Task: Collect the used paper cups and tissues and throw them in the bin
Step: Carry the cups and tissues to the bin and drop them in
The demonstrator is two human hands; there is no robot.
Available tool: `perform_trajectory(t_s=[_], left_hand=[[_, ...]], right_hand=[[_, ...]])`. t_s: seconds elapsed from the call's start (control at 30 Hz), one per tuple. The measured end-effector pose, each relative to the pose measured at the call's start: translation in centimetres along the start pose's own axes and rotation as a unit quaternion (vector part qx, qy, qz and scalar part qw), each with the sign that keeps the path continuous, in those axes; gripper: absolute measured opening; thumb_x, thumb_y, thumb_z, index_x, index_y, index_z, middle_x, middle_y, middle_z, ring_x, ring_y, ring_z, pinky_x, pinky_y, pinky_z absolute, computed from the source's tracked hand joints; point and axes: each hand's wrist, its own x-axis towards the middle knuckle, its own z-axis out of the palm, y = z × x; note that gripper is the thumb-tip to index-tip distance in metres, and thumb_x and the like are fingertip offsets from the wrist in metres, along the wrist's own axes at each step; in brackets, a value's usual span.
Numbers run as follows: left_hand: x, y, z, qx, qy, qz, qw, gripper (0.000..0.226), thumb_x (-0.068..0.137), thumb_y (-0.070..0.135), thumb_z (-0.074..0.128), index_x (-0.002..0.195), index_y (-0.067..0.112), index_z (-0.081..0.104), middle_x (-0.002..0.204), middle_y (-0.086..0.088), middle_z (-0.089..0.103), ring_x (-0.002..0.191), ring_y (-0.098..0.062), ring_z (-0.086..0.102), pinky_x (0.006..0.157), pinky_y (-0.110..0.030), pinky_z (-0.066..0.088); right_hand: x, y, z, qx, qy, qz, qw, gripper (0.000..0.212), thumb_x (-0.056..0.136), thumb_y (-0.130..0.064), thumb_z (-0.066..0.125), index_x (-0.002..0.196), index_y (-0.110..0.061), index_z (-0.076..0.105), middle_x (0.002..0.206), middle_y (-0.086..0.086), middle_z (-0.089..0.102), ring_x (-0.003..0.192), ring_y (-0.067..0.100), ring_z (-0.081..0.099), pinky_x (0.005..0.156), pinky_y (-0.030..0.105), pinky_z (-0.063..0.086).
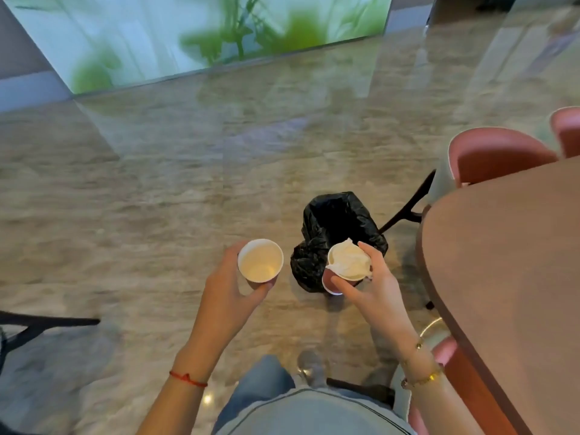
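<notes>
My left hand (232,293) grips an empty white paper cup (260,260), held upright over the floor. My right hand (370,281) holds a second paper cup (346,262) stuffed with crumpled white tissue, and a pink-sided cup (329,282) sits under it in the same grip. Both right-hand cups hover just over the near edge of a small bin lined with a black bag (332,221), which stands on the floor in front of me. The left cup is to the left of the bin, apart from it.
A brown table (502,262) fills the right side, with pink chairs (496,155) tucked around it and black chair legs (408,208) beside the bin. Another dark chair leg (47,323) lies at the left. Polished stone floor stretches ahead to a glass wall.
</notes>
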Motion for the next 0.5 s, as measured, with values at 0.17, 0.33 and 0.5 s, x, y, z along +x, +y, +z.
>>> perform_trajectory(t_s=[0.17,0.33,0.5], left_hand=[[10.0,-1.4,3.7,-0.015,-0.045,0.002,0.999,0.07,0.072,0.037,0.081,0.131,0.034,0.044,0.121,0.017,0.053,0.108,-0.005,0.052,0.083,-0.014,0.042],[20.5,-3.3,8.6,-0.02,-0.096,0.019,0.995,0.071,0.071,0.035,0.082,0.131,0.03,0.046,0.122,0.015,0.054,0.11,-0.007,0.051,0.087,-0.02,0.043],[31.2,-4.5,13.9,-0.005,-0.171,0.031,0.985,0.074,0.07,0.039,0.082,0.133,0.03,0.044,0.128,0.013,0.05,0.112,-0.006,0.046,0.084,-0.017,0.035]], right_hand=[[7.7,2.4,0.4,-0.008,0.024,0.047,0.999,0.08,0.07,-0.042,0.081,0.134,-0.037,0.035,0.125,-0.01,0.052,0.11,0.008,0.054,0.079,0.009,0.043],[14.8,5.8,0.8,-0.021,0.043,0.109,0.993,0.08,0.07,-0.04,0.082,0.134,-0.03,0.035,0.126,-0.005,0.051,0.111,0.012,0.053,0.075,0.009,0.042],[22.8,7.8,0.7,-0.026,0.079,0.169,0.982,0.079,0.071,-0.036,0.082,0.133,-0.024,0.035,0.127,0.001,0.049,0.111,0.016,0.051,0.082,0.019,0.041]])
